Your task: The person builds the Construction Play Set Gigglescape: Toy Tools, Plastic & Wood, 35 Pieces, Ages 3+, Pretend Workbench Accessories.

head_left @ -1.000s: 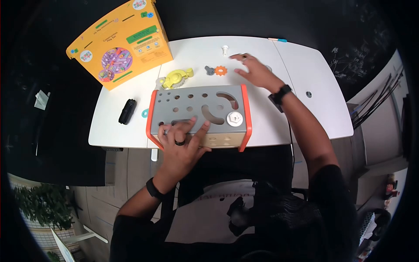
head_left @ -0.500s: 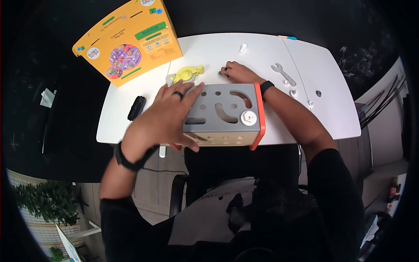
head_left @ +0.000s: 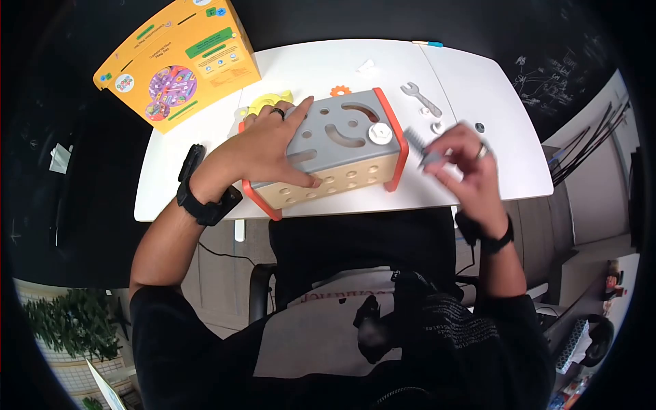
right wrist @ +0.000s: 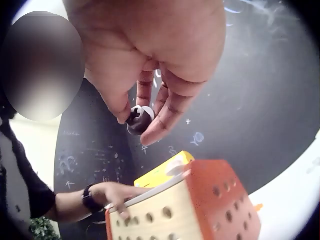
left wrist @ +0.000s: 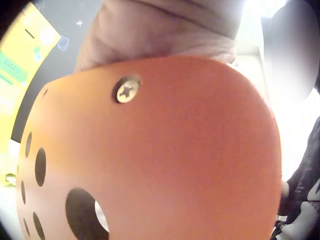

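Observation:
A toy workbench (head_left: 321,152) with a grey slotted top, cream front and red ends sits askew on the table. My left hand (head_left: 256,154) grips its left end, fingers spread over the top and thumb against the front. A white hexagonal bolt head (head_left: 380,133) sits in the top's right corner. Just beyond the red right end, my right hand (head_left: 475,179) pinches a grey toy screw (head_left: 415,141), its threaded shaft pointing toward the workbench. In the right wrist view, the screw's dark head (right wrist: 140,120) shows between thumb and fingers. The red end panel (left wrist: 190,130) fills the left wrist view.
Behind the workbench lie a yellow toy saw (head_left: 272,101), an orange gear (head_left: 339,90) and a white bolt (head_left: 367,65). A grey wrench (head_left: 422,99) and small white pieces (head_left: 438,128) lie to the right. A yellow carton (head_left: 225,89) stands back left, near a black case (head_left: 193,158).
My right hand has picked up the grey screw from beside the gear and brought it to the workbench's right. My left hand has shifted onto the left end, and the workbench has turned.

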`<act>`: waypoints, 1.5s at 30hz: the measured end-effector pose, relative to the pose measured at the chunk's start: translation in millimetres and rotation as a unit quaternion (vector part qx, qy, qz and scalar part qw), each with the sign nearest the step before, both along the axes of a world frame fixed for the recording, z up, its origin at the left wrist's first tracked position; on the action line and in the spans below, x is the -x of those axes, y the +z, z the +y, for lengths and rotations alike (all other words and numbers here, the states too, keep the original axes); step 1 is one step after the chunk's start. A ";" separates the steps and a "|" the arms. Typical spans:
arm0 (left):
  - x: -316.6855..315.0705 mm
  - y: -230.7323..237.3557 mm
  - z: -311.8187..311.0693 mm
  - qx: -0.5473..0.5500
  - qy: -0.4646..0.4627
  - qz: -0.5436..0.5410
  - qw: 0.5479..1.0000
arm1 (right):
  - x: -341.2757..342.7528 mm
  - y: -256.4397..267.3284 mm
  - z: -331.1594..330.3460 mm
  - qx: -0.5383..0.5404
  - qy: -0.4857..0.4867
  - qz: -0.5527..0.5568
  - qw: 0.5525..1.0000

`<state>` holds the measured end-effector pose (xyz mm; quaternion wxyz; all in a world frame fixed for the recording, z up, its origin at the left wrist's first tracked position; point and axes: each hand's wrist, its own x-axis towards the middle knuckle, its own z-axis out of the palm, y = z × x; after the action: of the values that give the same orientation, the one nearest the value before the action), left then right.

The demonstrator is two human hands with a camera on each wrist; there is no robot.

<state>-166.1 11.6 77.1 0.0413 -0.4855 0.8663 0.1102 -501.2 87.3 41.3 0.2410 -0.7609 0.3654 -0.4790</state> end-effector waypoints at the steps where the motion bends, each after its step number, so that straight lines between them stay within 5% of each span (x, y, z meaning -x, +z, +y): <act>1: 2.0 -2.8 -0.5 0.000 -0.001 0.002 1.000 | -7.2 0.0 14.6 -0.009 0.018 0.028 0.999; 9: 13.5 -11.2 0.4 0.022 0.011 0.053 0.998 | -51.0 -48.0 20.1 -0.086 0.049 0.062 0.993; 15: 11.2 -16.0 -0.8 0.038 0.013 0.046 0.998 | -66.1 -50.1 24.7 0.023 -0.007 0.094 0.995; 25: 11.1 -14.9 -0.5 0.052 0.009 0.050 0.997 | -66.3 -57.2 11.8 -0.010 -0.030 0.074 0.997; 27: 12.7 -9.9 1.0 0.030 0.014 0.036 0.999 | -72.9 -60.5 -1.0 0.166 -0.215 0.179 0.945; 32: 14.9 -15.3 -2.2 0.053 0.029 0.030 0.998 | -75.0 -76.3 -11.9 0.163 -0.312 0.161 0.922; 34: 16.2 -14.7 -2.6 0.070 0.026 0.026 0.997 | -73.5 -86.0 -14.8 0.109 -0.268 0.041 0.956; 38: 22.7 -3.4 -0.2 0.034 0.057 0.066 0.996 | -63.3 -113.5 -18.3 0.033 -0.299 -0.044 0.953; 40: 24.9 0.4 2.1 0.018 0.078 0.072 0.994 | -54.4 -121.2 -18.4 -0.172 -0.242 -0.193 0.935; 41: 23.7 -1.4 1.1 0.035 0.084 0.090 0.992 | -49.4 -122.9 -17.7 -0.166 -0.243 -0.195 0.936; 43: 18.1 -2.6 -4.9 0.056 0.086 0.108 0.989 | -42.0 -124.9 -14.2 -0.423 -0.071 -0.251 0.868; 45: 10.4 -3.5 -11.5 0.002 0.082 0.251 0.965 | -60.2 -109.5 -5.1 -0.402 0.002 -0.240 0.884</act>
<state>-176.5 0.1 73.6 -0.1872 -0.5119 0.8063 0.2298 -441.0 82.2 -68.2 0.6072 -0.4614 0.4563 -0.4584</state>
